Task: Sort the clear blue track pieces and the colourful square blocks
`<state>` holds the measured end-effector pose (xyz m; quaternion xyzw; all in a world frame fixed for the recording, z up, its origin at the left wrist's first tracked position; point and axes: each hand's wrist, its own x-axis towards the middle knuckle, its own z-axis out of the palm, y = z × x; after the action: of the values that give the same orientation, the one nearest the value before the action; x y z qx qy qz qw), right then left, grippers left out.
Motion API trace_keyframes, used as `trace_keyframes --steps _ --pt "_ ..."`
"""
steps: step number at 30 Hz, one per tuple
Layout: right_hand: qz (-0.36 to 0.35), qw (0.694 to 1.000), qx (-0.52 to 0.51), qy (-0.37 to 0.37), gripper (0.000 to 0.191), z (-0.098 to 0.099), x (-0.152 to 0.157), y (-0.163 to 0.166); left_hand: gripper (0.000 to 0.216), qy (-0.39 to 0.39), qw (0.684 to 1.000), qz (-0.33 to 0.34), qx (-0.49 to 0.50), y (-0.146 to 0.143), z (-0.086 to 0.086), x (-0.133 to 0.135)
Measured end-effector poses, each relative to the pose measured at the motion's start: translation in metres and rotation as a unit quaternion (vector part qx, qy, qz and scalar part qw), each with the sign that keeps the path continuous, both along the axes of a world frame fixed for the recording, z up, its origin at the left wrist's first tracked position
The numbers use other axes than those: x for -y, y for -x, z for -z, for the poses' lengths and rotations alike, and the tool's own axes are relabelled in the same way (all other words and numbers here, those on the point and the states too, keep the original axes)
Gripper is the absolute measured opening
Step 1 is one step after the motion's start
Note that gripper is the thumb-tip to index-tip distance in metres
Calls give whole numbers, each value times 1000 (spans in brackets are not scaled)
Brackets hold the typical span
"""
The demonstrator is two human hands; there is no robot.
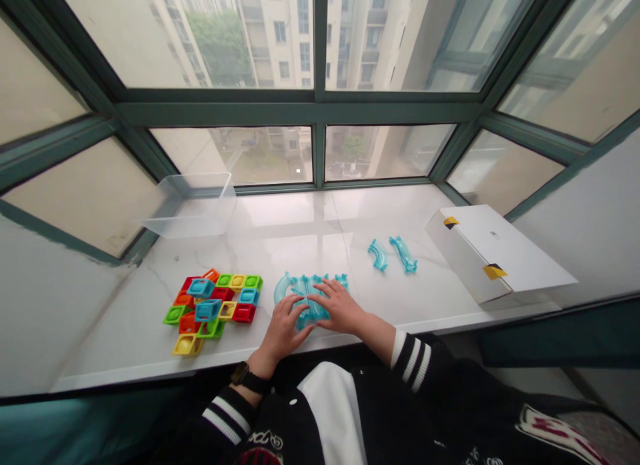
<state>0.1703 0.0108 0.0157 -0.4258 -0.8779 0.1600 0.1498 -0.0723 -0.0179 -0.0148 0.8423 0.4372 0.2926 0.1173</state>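
Observation:
A cluster of translucent blue curved track pieces (300,288) lies on the white marble windowsill (310,232) near its front edge. My left hand (284,328) rests on the cluster's left side with fingers spread flat. My right hand (340,305) lies across its right side, fingers stretched out over the pieces. Neither hand is wrapped round a piece. Just left of my left hand sits a heap of coloured square frame blocks (213,308) in red, green, yellow, orange and blue.
Two more blue curved track pieces (393,254) lie apart at right of centre. A white cardboard box (493,252) with yellow tabs stands at the right end. A clear plastic tub (193,205) sits at the back left by the window.

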Motion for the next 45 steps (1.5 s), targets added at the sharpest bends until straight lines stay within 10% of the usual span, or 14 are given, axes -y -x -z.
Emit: trace_keyframes --steps 22,34,45 --pt "1 1000 -10 -8 54 16 5 7 24 31 989 -95 114 10 -17 6" --pt "40 993 -104 -35 55 2 6 10 35 188 860 -189 436 6 -45 0" --pt "24 976 -195 -95 45 -29 12 12 33 222 845 -152 462 -35 -54 -11"
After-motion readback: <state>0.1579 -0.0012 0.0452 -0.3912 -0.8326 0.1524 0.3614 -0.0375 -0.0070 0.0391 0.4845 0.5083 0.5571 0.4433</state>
